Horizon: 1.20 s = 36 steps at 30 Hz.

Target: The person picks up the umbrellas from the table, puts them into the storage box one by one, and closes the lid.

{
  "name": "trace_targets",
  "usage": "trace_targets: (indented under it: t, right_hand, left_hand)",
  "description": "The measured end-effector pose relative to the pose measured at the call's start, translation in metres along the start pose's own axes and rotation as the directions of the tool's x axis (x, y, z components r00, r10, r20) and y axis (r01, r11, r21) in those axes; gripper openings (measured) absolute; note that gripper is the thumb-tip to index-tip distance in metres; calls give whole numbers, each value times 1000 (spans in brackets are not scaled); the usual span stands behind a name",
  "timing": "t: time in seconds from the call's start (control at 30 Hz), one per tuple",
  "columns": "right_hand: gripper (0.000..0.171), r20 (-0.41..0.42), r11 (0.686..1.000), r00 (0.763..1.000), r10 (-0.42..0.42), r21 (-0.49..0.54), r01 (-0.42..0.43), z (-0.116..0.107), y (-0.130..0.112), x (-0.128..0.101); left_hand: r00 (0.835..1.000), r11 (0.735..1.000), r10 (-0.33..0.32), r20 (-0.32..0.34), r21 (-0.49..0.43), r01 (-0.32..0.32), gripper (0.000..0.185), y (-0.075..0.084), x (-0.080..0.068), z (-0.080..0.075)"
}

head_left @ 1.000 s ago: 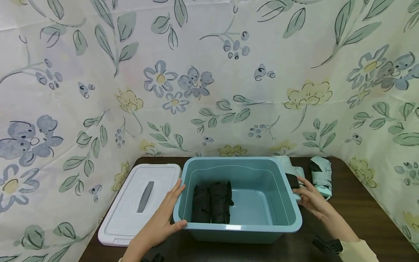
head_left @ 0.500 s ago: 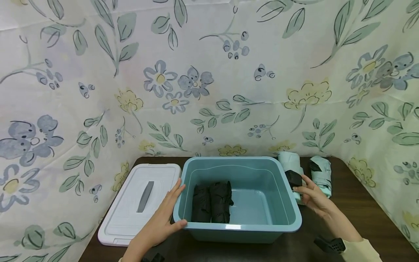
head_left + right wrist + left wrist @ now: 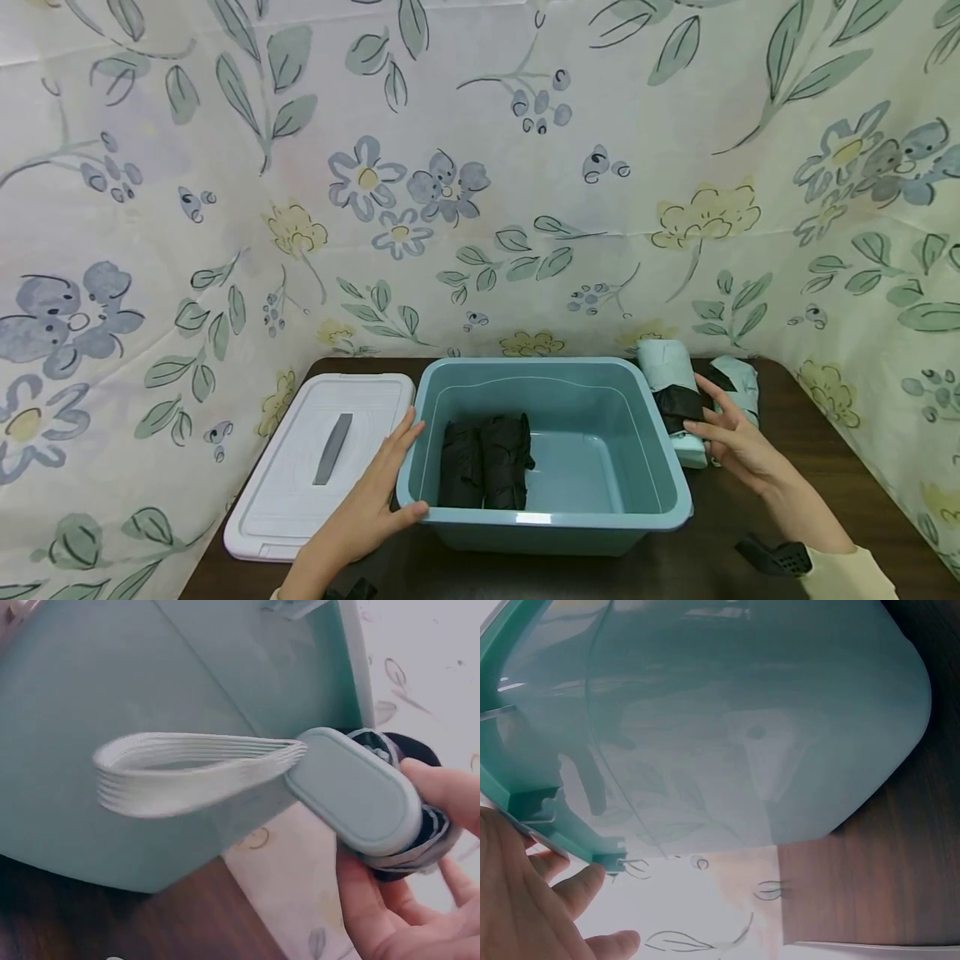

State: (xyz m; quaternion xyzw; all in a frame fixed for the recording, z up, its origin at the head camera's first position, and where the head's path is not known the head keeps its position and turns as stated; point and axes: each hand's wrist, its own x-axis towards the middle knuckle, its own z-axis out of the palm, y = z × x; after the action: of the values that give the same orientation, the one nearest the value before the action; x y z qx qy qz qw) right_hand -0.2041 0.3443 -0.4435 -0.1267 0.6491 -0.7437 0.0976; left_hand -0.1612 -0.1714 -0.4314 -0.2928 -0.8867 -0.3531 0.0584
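Note:
My right hand (image 3: pixel 738 446) grips a folded mint umbrella (image 3: pixel 666 367) around its black band, just outside the right wall of the blue-green storage bin (image 3: pixel 600 522). Seen from the right wrist, the umbrella's pale oval handle end (image 3: pixel 352 791) faces the camera, and a ribbed wrist strap (image 3: pixel 161 795) loops out from it. Thumb and fingers lie on opposite sides of the roll. At the bin's left front corner my left hand (image 3: pixel 367 500) rests on the rim, fingers extended. Two black rolled bundles (image 3: pixel 505 462), resembling folded umbrellas, lie side by side in the bin's left half.
Another folded mint umbrella (image 3: pixel 742 379) lies at the table's back right, partly behind my right hand. A white lid (image 3: pixel 288 492) with a grey handle lies left of the bin. Floral cloth (image 3: pixel 525 275) hangs behind the dark wooden table (image 3: pixel 817 467).
My right hand has lifted the mint umbrella beside the bin and shifted slightly right, so more of the roll shows above the rim. The left hand and bin have stayed put.

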Motion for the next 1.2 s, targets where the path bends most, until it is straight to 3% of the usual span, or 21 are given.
trace_targets:
  t: [0.13,0.4,0.67,0.93,1.2]
  right_hand:
    - [80,1,996,1000,-6,-87,6,-1,-6,1]
    - [82,-32,985,999,-27,-174,22,6,-16,-3]
    - [84,-90,955,995,41,-291,-65,6,-31,-6]
    - [82,-115,952,992,55,-293,-87,6,-33,-8]
    - [77,-103,992,995,4,-124,-17,-5,-32,-15]
  left_hand:
    - [1000,1000,-3,-2,4,3,86,-1,0,1]
    - [1000,1000,-3,-2,9,3,86,-2,0,0]
    - [1000,1000,-3,1,2,3,86,-2,1,0]
    - [1000,1000,1,0,0,-1,86,-1,2,-1]
    - [1000,1000,1,1,3,-1,86,-1,1,-1]
